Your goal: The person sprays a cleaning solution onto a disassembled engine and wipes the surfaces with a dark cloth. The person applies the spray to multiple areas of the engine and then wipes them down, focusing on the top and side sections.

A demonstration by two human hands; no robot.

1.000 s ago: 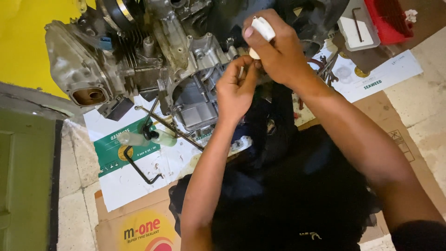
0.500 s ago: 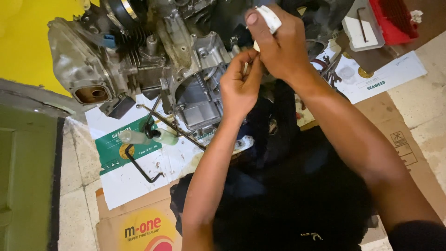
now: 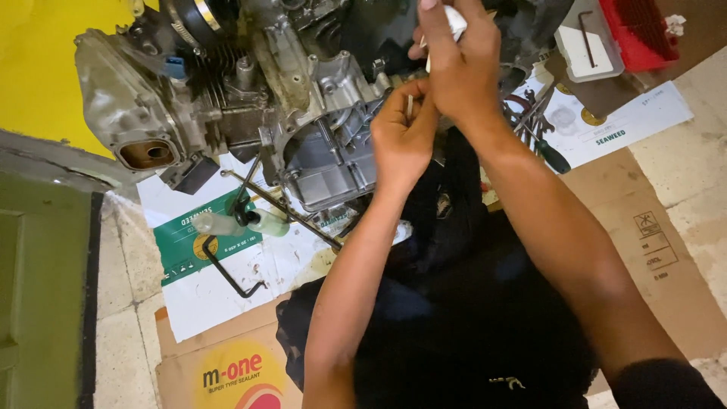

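Observation:
A grimy grey motorcycle engine (image 3: 227, 98) lies on flattened cardboard, its open crankcase (image 3: 333, 163) facing me. My right hand (image 3: 462, 68) is closed around a small white tube or bottle (image 3: 454, 19) held above the engine. My left hand (image 3: 401, 136) pinches a thin pale stick-like piece (image 3: 410, 106) right under the right hand, beside the crankcase opening. Both forearms reach up over my dark-clothed lap (image 3: 454, 326).
A bent black rod (image 3: 227, 273) and a small clear bottle (image 3: 265, 222) lie on printed white and green cardboard (image 3: 227, 303). A red tray (image 3: 636, 34), a white box with a hex key (image 3: 587, 42) and a screwdriver (image 3: 549, 151) sit at the right. A yellow surface (image 3: 38, 60) is at the upper left.
Both hands have shifted up and a little right in the view, staying together over the crankcase. The white tube remains in my right hand.

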